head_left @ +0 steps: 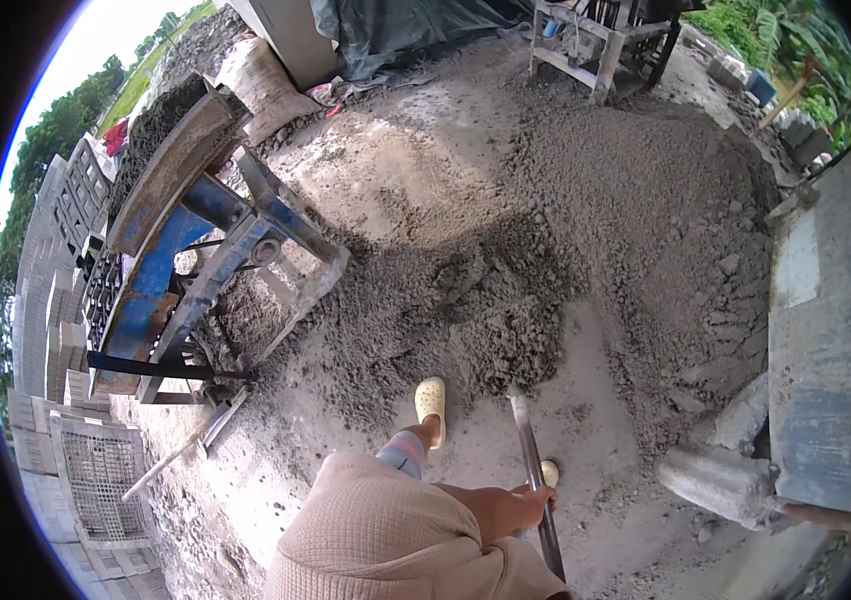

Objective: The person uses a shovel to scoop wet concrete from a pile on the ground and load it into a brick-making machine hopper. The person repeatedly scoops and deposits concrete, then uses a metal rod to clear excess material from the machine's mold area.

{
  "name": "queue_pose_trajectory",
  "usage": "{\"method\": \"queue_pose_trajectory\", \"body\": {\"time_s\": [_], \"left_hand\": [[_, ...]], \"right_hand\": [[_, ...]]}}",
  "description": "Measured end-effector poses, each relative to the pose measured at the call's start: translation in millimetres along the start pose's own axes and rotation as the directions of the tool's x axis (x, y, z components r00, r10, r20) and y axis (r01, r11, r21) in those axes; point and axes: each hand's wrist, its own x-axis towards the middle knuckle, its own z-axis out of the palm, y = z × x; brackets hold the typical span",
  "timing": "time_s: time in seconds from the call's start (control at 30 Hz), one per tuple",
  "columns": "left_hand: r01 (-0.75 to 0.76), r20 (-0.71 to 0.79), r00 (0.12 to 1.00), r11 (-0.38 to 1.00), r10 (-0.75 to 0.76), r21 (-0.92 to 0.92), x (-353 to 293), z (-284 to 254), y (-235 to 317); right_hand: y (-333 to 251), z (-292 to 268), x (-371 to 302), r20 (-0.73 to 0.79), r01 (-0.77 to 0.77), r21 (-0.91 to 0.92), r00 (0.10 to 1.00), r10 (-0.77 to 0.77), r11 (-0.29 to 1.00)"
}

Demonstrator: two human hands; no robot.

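My left hand is closed around the dark shaft of a long-handled shovel. Its blade is hidden under a heap of dark, damp concrete mix, where the pale metal neck goes in at the heap's near edge. The shaft slants down past my beige sleeve to the lower edge. My right hand does not show. My feet, in cream clogs, stand on the grey floor just short of the heap, one on either side of the shaft.
A blue, rusty metal machine frame stands left, near stacked concrete blocks and a wire-mesh screen. Grey gravelly material spreads right, by a large metal sheet. A filled sack and a wooden stand are behind.
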Motion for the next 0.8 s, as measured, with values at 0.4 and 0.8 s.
{"method": "queue_pose_trajectory", "body": {"time_s": [0.4,0.8], "left_hand": [[-0.795,0.255,0.429,0.496,0.867,-0.348,-359.9,-46.6,555.9],[-0.6,0.024,-0.102,-0.043,0.994,-0.799,-626.4,-288.4,748.0]], "right_hand": [[-123.6,503.1,-255.1,0.584,0.084,0.566,0.662,-0.47,0.82],[-217.5,558.2,-716.2,-0.597,-0.088,0.674,-0.651,-0.47,-0.734]]}}
